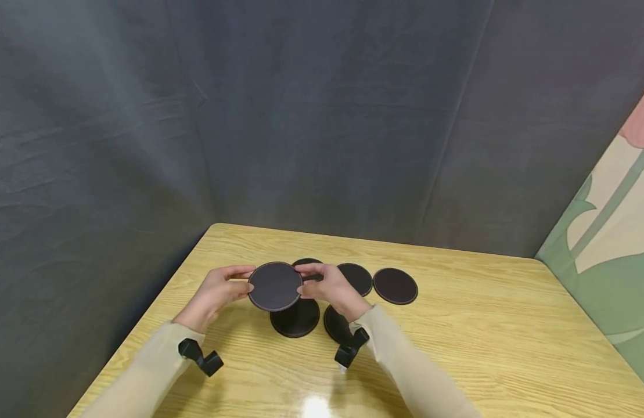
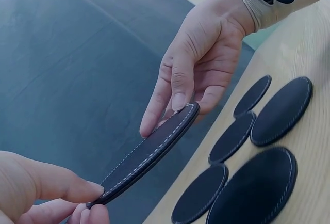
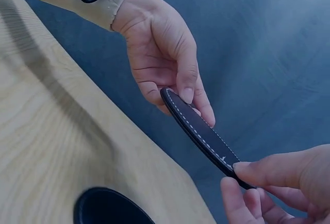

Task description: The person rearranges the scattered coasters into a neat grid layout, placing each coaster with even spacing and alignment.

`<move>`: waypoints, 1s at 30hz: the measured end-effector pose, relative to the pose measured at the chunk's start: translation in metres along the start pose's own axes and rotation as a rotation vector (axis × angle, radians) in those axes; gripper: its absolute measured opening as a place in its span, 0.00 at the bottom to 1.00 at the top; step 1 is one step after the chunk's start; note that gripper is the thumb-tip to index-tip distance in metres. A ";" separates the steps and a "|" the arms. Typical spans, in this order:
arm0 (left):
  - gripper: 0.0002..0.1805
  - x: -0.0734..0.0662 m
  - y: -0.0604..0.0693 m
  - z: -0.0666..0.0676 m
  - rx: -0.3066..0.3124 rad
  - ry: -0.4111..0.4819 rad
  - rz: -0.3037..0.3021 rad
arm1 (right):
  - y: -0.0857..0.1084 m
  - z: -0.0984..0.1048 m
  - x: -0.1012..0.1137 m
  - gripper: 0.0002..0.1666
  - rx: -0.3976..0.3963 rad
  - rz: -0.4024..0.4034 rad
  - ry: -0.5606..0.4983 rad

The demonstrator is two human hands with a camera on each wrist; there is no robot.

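Note:
A round black coaster point(image 1: 274, 286) with light stitching round its rim is held up above the table between both hands. My left hand point(image 1: 217, 294) pinches its left edge between thumb and fingers. On the opposite edge, my right hand point(image 1: 336, 289) pinches it the same way. The left wrist view shows the held coaster point(image 2: 154, 149) tilted and nearly edge-on, thumbs on its stitched face. Below it on the table lie several similar coasters, among them a front one point(image 1: 294, 319) and one partly covered by the right wrist point(image 1: 336, 326).
The light wood-grain table point(image 1: 499, 325) extends to the right. At the right end of the coaster group lies another coaster point(image 1: 396, 285). A dark grey curtain point(image 1: 322, 128) hangs behind and to the left; a flower-patterned cloth point(image 1: 609, 244) hangs at the right.

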State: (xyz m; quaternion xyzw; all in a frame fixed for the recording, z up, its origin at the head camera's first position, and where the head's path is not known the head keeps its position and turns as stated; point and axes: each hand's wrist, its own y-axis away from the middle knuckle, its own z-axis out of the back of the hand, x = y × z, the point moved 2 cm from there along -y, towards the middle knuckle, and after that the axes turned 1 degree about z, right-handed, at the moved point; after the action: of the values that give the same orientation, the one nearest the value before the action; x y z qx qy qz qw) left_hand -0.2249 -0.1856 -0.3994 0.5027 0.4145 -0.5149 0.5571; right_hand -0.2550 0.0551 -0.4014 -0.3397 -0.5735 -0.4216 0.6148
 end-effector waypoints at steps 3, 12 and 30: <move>0.28 -0.005 -0.005 -0.010 0.006 0.024 -0.013 | 0.004 0.011 0.001 0.31 -0.024 0.016 0.001; 0.27 -0.015 -0.017 -0.043 0.065 0.074 -0.044 | 0.023 0.048 0.003 0.34 -0.049 0.013 0.008; 0.24 -0.024 -0.028 -0.110 0.154 0.171 -0.038 | 0.064 0.106 -0.008 0.33 -0.130 0.003 0.077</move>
State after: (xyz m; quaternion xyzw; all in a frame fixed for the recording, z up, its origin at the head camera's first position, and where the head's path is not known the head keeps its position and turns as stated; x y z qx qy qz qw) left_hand -0.2494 -0.0719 -0.3961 0.5782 0.4293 -0.5110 0.4694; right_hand -0.2410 0.1779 -0.3936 -0.3632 -0.5204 -0.4698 0.6137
